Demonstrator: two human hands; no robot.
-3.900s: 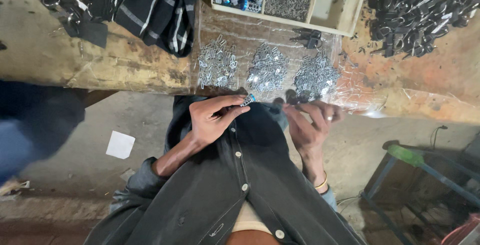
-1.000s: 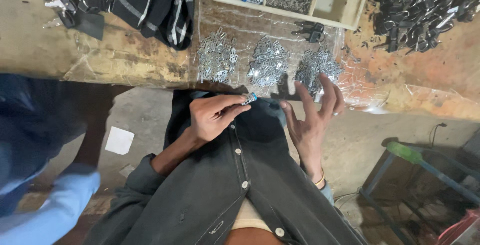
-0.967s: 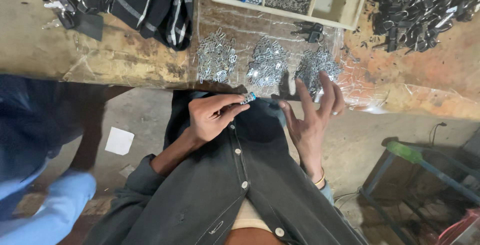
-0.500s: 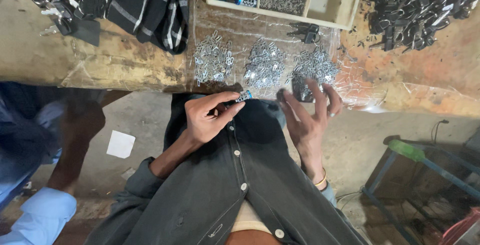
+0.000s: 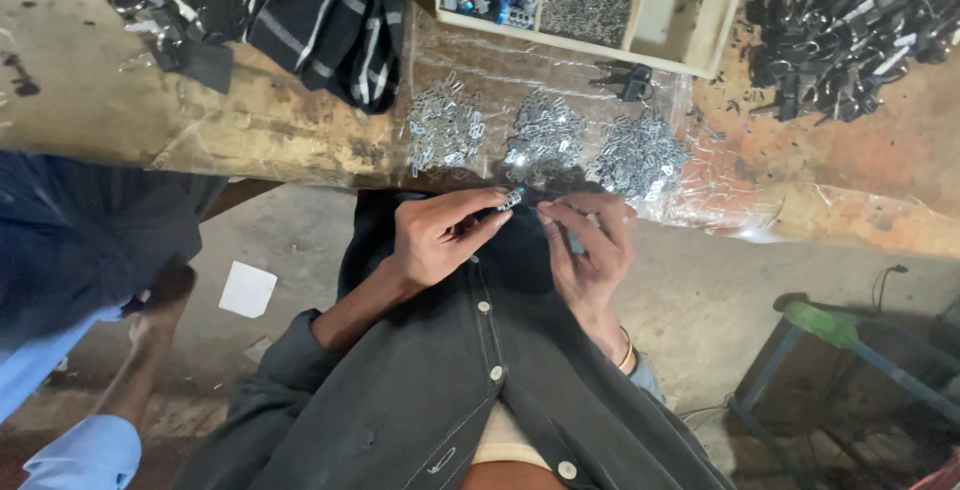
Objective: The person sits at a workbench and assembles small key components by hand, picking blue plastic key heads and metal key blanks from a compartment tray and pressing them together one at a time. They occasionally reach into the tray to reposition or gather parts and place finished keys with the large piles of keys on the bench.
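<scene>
My left hand [image 5: 440, 240] pinches a small silver metal piece [image 5: 512, 199] between thumb and forefinger, just below the table edge. My right hand [image 5: 588, 245] is beside it, fingers curled with the tips close to that piece; whether it holds anything I cannot tell. Both hands hover over my dark buttoned jacket [image 5: 470, 380]. Just beyond them, on clear plastic sheeting [image 5: 700, 200] on the worn table [image 5: 120, 100], lie three heaps of small silver metal parts [image 5: 545, 140].
A wooden tray [image 5: 640, 45] with compartments of small parts sits at the back. Dark metal hardware [image 5: 850, 20] is piled at the right, a striped dark cloth [image 5: 320, 10] at the left. Another person in blue [image 5: 70, 350] stands at my left. A green-topped stool [image 5: 840, 330] stands at the right.
My right hand, earlier spread open reaching to the heaps, has drawn back and curled its fingers next to my left hand. The person at my left has shifted.
</scene>
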